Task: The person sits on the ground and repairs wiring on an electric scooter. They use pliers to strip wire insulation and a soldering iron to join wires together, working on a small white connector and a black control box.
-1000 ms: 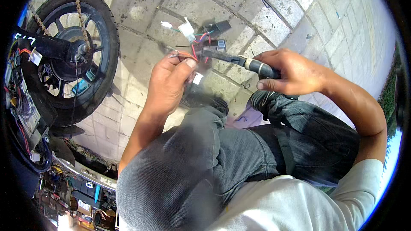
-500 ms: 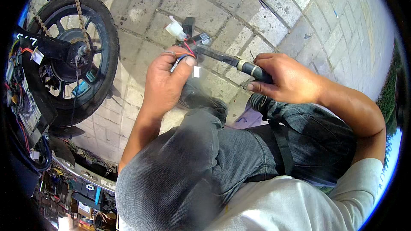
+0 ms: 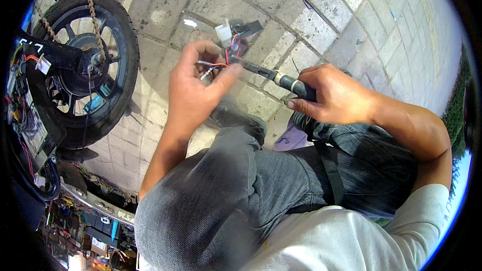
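My left hand is curled round a small bundle of coloured wires, with thumb and forefinger on either side of it. Bare or metal-tipped wire ends poke out toward the palm. Beyond the fingers, the wires run to a white plastic connector and a black block-shaped part. From the right, my right hand grips the black handle of a plier-like tool with pale bands. Its slim dark jaws reach the wires beside my left thumb; whether they touch them I cannot tell.
A black spoked wheel with a rusty chain stands on the left. Exposed wiring hangs beside it. Tools and boxes crowd the lower left. A thin dark strip lies on the paving.
My left thumb and forefinger have moved farther apart, and the connector and black part have swung right. The white piece below my thumb is out of sight. The tool has shifted slightly.
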Action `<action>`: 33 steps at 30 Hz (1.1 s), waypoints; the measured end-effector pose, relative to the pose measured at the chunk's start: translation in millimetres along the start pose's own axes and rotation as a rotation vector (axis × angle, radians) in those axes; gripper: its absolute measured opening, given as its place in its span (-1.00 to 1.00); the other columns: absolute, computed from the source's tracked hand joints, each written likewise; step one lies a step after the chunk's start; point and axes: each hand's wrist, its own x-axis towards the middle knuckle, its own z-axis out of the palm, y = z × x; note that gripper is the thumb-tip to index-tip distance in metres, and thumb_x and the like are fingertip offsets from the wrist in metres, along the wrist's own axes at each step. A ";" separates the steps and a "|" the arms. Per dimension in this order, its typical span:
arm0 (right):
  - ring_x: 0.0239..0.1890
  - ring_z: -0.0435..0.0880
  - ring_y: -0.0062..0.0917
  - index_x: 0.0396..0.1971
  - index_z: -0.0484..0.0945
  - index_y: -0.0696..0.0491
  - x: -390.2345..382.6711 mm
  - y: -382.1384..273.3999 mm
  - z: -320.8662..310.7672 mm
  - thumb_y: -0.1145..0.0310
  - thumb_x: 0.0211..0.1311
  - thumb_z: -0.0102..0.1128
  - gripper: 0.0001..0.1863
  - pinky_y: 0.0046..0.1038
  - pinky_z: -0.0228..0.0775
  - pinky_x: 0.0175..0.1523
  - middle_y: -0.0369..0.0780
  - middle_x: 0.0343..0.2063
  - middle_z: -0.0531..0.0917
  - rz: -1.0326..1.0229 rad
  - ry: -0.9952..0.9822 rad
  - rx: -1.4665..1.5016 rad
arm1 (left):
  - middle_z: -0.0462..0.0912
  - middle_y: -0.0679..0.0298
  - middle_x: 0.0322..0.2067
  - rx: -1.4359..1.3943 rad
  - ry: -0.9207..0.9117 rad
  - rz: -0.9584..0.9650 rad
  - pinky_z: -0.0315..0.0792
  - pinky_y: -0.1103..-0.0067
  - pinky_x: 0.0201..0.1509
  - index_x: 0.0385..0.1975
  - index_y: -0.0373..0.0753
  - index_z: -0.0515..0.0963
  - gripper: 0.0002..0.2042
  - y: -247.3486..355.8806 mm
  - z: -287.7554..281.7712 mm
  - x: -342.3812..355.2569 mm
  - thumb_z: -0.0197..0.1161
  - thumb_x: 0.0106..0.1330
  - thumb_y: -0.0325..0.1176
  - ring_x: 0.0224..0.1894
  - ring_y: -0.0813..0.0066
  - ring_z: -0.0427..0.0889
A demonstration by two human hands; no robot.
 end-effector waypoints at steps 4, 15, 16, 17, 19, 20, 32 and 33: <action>-0.64 0.42 -0.29 -0.61 0.44 0.24 0.0 -3.7 -2.8 0.20 0.09 0.30 -0.61 -0.26 0.27 -0.48 -0.03 -0.72 0.43 0.093 -0.025 0.075 | 0.64 0.25 -0.32 -0.195 -0.025 -0.137 0.49 0.65 -0.18 -0.21 -0.41 0.57 -0.82 -7.6 -7.3 0.5 0.28 0.23 -0.50 -0.28 0.60 0.59; -0.50 0.54 -0.03 -0.53 0.49 0.29 2.9 -1.2 -13.3 0.12 0.13 0.22 -0.56 -0.15 0.36 -0.33 0.09 -0.61 0.51 0.122 -0.155 0.015 | 0.66 0.26 -0.36 -0.070 -0.094 -0.105 0.45 0.67 -0.22 -0.25 -0.37 0.62 -0.87 -13.1 -6.3 0.9 0.25 0.22 -0.56 -0.33 0.61 0.58; -0.48 0.54 -0.03 -0.52 0.49 0.29 2.8 5.5 -10.8 0.12 0.13 0.22 -0.56 -0.15 0.36 -0.31 0.09 -0.60 0.51 0.056 -0.124 -0.024 | 0.66 0.25 -0.36 -0.083 -0.113 -0.108 0.46 0.67 -0.22 -0.26 -0.38 0.61 -0.87 -12.4 -6.9 1.1 0.25 0.22 -0.55 -0.32 0.60 0.58; -0.46 0.54 -0.02 -0.51 0.49 0.30 2.3 15.9 -6.0 0.12 0.13 0.22 -0.55 -0.16 0.37 -0.30 0.09 -0.59 0.52 -0.009 -0.094 -0.063 | 0.66 0.25 -0.36 -0.095 -0.131 -0.111 0.46 0.66 -0.21 -0.26 -0.38 0.61 -0.87 -10.9 -7.6 1.5 0.25 0.22 -0.55 -0.32 0.60 0.58; -0.43 0.54 -0.01 -0.49 0.48 0.31 2.2 22.4 -6.1 0.12 0.12 0.23 -0.55 -0.16 0.37 -0.27 0.08 -0.56 0.52 -0.099 -0.055 -0.097 | 0.66 0.24 -0.35 -0.171 -0.156 -0.149 0.48 0.65 -0.20 -0.26 -0.39 0.60 -0.87 -11.3 -7.5 2.0 0.24 0.22 -0.55 -0.31 0.58 0.59; -0.41 0.54 -0.01 -0.47 0.48 0.31 1.3 23.1 -8.4 0.12 0.12 0.23 -0.55 -0.16 0.37 -0.25 0.08 -0.55 0.52 -0.123 -0.047 -0.091 | 0.66 0.23 -0.35 -0.234 -0.164 -0.184 0.49 0.64 -0.19 -0.26 -0.40 0.60 -0.88 -12.6 -6.7 2.4 0.24 0.22 -0.55 -0.30 0.57 0.60; -0.27 0.53 -0.61 -0.26 0.56 0.19 -2.5 40.6 -7.4 0.08 0.10 0.35 -0.55 -0.47 0.38 -0.16 -0.26 -0.38 0.62 0.152 -0.364 0.376 | 0.65 0.14 -0.35 -0.642 -0.240 -0.311 0.58 0.53 -0.19 -0.25 -0.40 0.55 -0.85 -20.2 -2.3 -1.5 0.27 0.21 -0.53 -0.31 0.38 0.67; -0.26 0.54 -0.61 -0.24 0.56 0.19 -2.6 41.4 -6.1 0.08 0.11 0.35 -0.55 -0.49 0.39 -0.15 -0.26 -0.37 0.62 0.165 -0.392 0.412 | 0.65 0.14 -0.35 -0.624 -0.249 -0.297 0.58 0.53 -0.20 -0.25 -0.39 0.55 -0.85 -19.3 -2.9 -1.8 0.27 0.21 -0.54 -0.32 0.37 0.68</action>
